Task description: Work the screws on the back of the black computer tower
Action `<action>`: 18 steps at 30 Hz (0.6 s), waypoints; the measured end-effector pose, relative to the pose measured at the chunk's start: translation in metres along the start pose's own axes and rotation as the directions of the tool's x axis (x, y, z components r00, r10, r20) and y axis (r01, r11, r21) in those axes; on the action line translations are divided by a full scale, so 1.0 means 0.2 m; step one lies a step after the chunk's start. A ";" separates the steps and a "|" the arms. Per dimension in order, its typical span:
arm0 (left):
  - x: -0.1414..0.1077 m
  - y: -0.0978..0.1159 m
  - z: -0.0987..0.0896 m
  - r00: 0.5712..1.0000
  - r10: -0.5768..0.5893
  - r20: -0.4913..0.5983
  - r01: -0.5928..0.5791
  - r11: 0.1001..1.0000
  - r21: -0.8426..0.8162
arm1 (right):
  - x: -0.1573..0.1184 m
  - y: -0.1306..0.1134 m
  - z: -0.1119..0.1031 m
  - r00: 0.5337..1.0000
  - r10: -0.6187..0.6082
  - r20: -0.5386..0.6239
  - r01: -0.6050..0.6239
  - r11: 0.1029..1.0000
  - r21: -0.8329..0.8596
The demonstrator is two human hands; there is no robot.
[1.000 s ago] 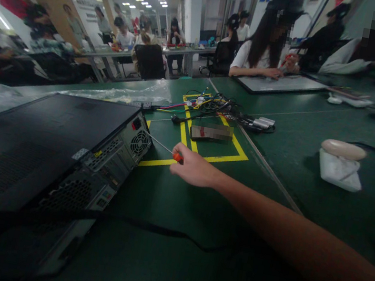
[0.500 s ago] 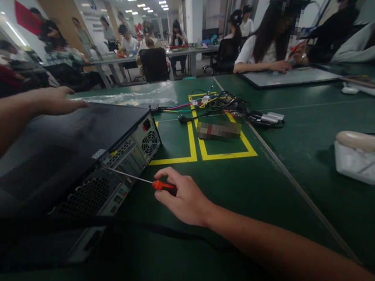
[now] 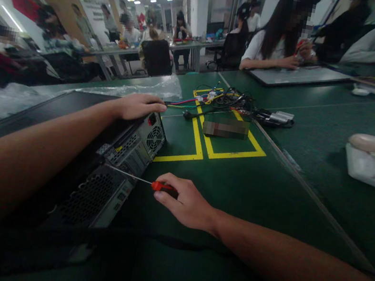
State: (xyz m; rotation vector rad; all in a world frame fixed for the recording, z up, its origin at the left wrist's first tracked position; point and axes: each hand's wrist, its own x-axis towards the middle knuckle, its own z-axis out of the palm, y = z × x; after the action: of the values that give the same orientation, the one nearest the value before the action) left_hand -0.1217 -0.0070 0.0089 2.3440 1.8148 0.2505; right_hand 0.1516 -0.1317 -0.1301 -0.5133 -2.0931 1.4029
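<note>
A black computer tower [image 3: 98, 132] lies on its side on the green table, its rear panel facing right with a fan grille and ports. My left hand [image 3: 140, 107] rests on its far rear corner, fingers stretched out along the top edge. In my right hand [image 3: 189, 201] is a screwdriver [image 3: 161, 187] with an orange and black handle, pinched between thumb and fingers. Its long thin shaft points left, and the tip is at the rear edge of the tower, near a small metal tab [image 3: 103, 149]. Whether the tip sits in a screw I cannot tell.
Beyond the tower lie clear plastic wrap [image 3: 153, 87] and a tangle of cables [image 3: 234, 101] around yellow tape [image 3: 200, 147]. A white open case [image 3: 371, 166] stands at right. Across the table a person works over a flat panel [image 3: 296, 76]. A dark blurred strap crosses low in front.
My left hand has moved right across the tower's top to its rear corner. My right hand and the screwdriver have stayed nearly in place. The view has shifted slightly.
</note>
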 end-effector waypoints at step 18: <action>-0.08 -0.05 -0.06 0.996 -0.070 0.055 0.069 0.997 0.028 | 0.01 0.00 -0.02 0.997 0.066 0.048 -0.066 0.998 0.013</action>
State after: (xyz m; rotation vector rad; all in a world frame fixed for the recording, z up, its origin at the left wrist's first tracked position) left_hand -0.1370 -0.0196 0.0170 2.2758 1.8798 0.1522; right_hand 0.1525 -0.1273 -0.1287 -0.5530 -2.1197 1.4800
